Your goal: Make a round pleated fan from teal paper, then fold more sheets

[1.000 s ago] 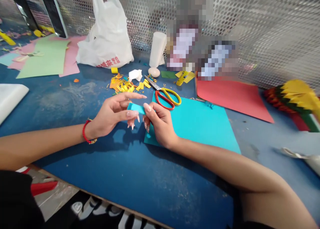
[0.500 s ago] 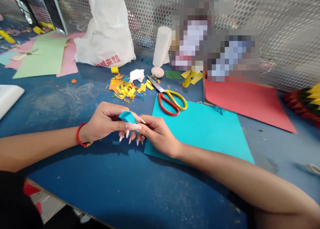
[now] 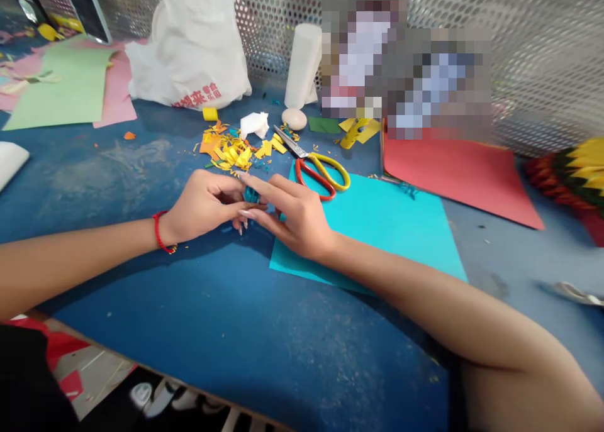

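Between my hands is a small rolled piece of blue paper (image 3: 251, 195), mostly covered by fingers. My left hand (image 3: 205, 202), with a red bracelet at the wrist, is closed around it. From the other side, the thumb and fingers of my right hand (image 3: 295, 215) pinch the same piece. Partly under my right hand and forearm lies a turquoise paper sheet (image 3: 396, 231). Scissors (image 3: 321, 168) with one red and one yellow handle rest at that sheet's far left corner, blades pointing away to the left.
Yellow and orange paper scraps (image 3: 231, 152) lie beyond my hands, near a white crumpled piece (image 3: 255, 125) and an oval object (image 3: 294, 119). Farther back stand a white plastic bag (image 3: 193, 55) and a white roll (image 3: 302, 67). Red paper (image 3: 457, 174) is at right, green paper (image 3: 66, 80) at left.
My right hand has shifted its fingers up over the blue paper roll, which now shows less. The camera view has tilted slightly downward.
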Available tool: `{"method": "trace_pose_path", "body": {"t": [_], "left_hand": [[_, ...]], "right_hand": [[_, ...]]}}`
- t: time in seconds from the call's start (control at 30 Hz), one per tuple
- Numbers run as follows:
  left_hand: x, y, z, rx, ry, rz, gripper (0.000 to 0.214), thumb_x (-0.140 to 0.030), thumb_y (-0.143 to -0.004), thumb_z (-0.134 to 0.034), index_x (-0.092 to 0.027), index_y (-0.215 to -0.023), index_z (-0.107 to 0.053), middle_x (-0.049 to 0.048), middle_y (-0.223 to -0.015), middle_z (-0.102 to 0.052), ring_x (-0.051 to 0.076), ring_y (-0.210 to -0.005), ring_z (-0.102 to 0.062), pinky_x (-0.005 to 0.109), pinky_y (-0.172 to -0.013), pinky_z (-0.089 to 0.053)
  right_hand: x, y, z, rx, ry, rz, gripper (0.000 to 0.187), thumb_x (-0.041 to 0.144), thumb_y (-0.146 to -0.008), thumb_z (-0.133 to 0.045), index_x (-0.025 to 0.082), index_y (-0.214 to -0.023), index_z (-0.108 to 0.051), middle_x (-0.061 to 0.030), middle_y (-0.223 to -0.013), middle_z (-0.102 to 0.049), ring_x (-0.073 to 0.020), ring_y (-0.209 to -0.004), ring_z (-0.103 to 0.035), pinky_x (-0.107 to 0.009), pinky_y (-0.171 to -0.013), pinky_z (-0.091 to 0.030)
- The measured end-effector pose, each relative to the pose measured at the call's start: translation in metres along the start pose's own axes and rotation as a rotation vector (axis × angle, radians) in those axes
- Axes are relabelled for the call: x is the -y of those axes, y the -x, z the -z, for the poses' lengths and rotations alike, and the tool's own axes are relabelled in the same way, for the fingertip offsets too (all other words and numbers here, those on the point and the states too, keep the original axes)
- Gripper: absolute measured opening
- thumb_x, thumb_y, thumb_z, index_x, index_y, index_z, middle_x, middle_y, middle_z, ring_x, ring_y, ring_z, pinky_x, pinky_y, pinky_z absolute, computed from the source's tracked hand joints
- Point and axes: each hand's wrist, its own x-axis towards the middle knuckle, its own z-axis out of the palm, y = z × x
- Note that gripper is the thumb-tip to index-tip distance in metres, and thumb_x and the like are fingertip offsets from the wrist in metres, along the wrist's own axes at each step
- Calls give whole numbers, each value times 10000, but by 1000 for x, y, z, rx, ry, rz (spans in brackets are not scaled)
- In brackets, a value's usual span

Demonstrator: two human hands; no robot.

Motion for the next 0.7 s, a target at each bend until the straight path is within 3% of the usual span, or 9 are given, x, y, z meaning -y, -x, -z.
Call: {"method": "trace_pose_path", "body": {"t": [0.3, 0.47, 0.57, 0.7], "left_hand": [[12, -9, 6, 189, 88, 74, 392, -428, -895, -802, -164, -621, -705, 17, -556, -714, 146, -473, -697, 197, -468, -558], [12, -11, 10, 244, 53, 66, 376, -359, -927, -752, -161, -616, -678, 7, -530, -700, 132, -448, -669, 184, -444, -505], [11, -11, 11, 208, -16, 15, 445, -369, -935, -751, -174, -555, -628, -4, -463, -650, 109, -392, -601, 181, -407, -425], [11, -13, 14, 262, -27, -73, 401, -405, -930, -763, -168, -626, -653, -29, -490, -601, 86, -433, -515, 197, -425, -348]], "right_hand": [[-8, -8, -11, -57, -76, 45, 258, 262, -1056, -609, 159, -1282, -679, -26, -931, -679, -136, -840, -649, -269, -800, -551], [-5, -11, -12, -42, -166, -127, 401, 385, -1034, -646, 162, -1368, -625, 29, -795, -615, -115, -677, -571, -248, -677, -525], [-3, -11, -11, -82, -258, -187, 385, 453, -1004, -685, 170, -1264, -685, 45, -748, -604, -91, -627, -533, -224, -626, -496], [-6, -9, -7, -127, -274, -83, 321, 481, -1009, -670, 171, -1073, -720, 29, -766, -633, -84, -650, -549, -230, -644, -488]]}}
